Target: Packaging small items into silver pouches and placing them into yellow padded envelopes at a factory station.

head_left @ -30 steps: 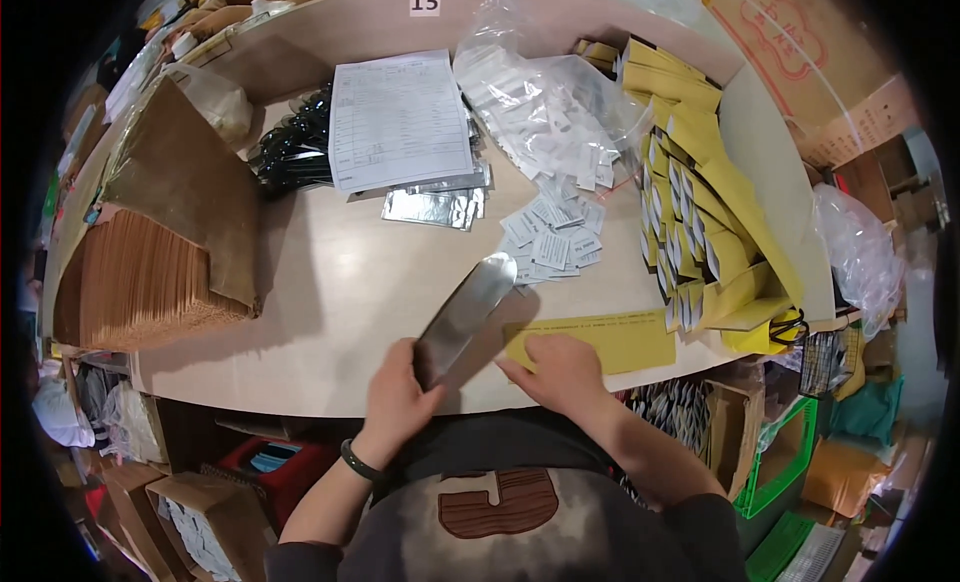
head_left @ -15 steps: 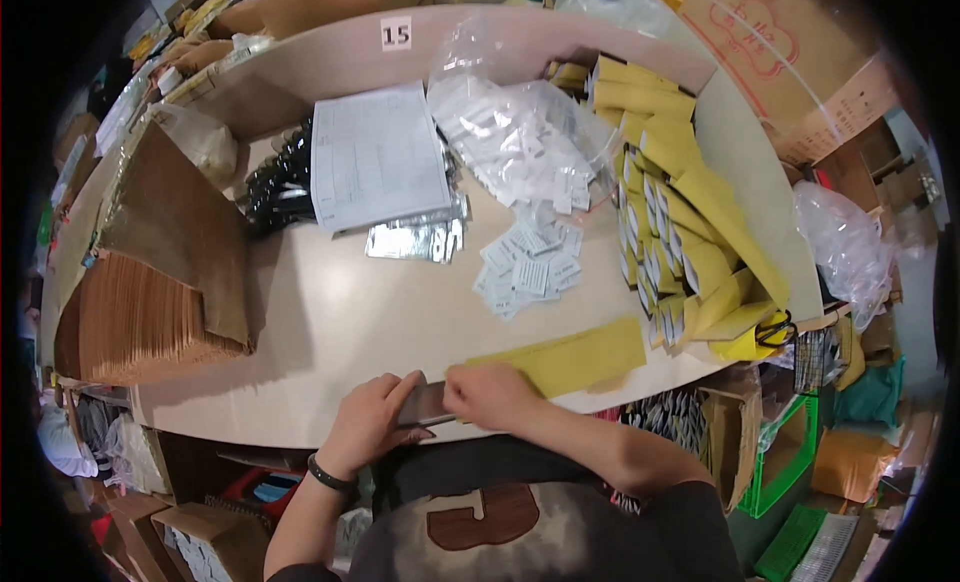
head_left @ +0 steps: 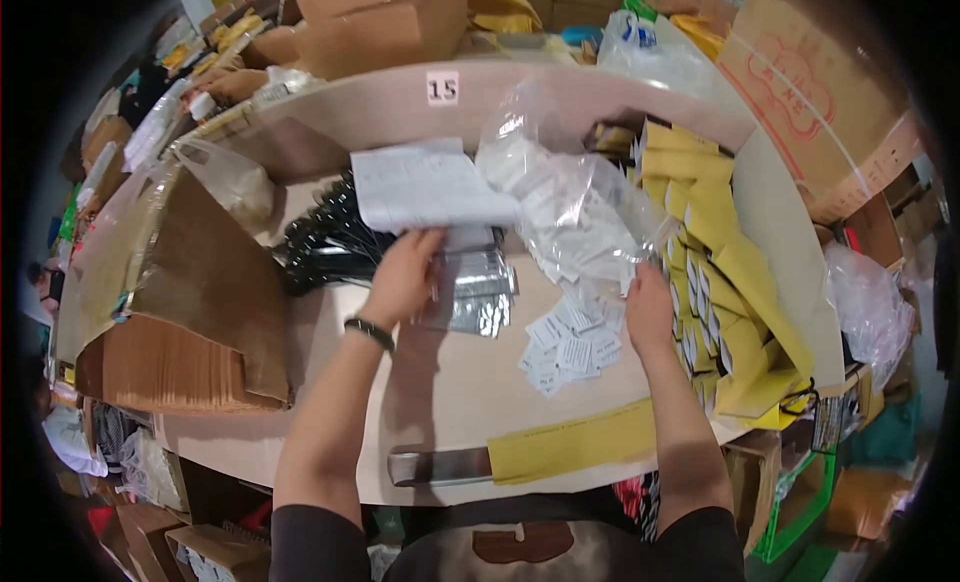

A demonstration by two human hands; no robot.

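Observation:
My left hand [head_left: 402, 280] reaches over silver packets [head_left: 478, 292], fingers extended and apart at the lower edge of white paper sheets [head_left: 415, 187]. The sheets are bent upward there. Beside its wrist lie glossy black looped items [head_left: 325, 237]. My right hand [head_left: 650, 307] is at the lower right edge of a clear plastic bag [head_left: 580, 197] full of small white packets, its fingers curled in; what they hold is hidden. Loose white packets [head_left: 572, 347] lie left of it. Near the front edge, a yellow paper sleeve [head_left: 570, 447] has a flat grey-brown strip [head_left: 440, 467] sticking out of its left end.
On the left stands an open cardboard box [head_left: 190, 282] packed with brown card pieces. Filled yellow sleeves [head_left: 735, 272] are heaped along the right side. A raised wooden border [head_left: 330, 122] bounds the table's far side. A large carton [head_left: 815, 102] stands beyond it at right.
Both hands have left the strip and yellow sleeve at the front edge. The left went forward to the silver packets, the right to the plastic bag. The paper sheets' lower edge has lifted.

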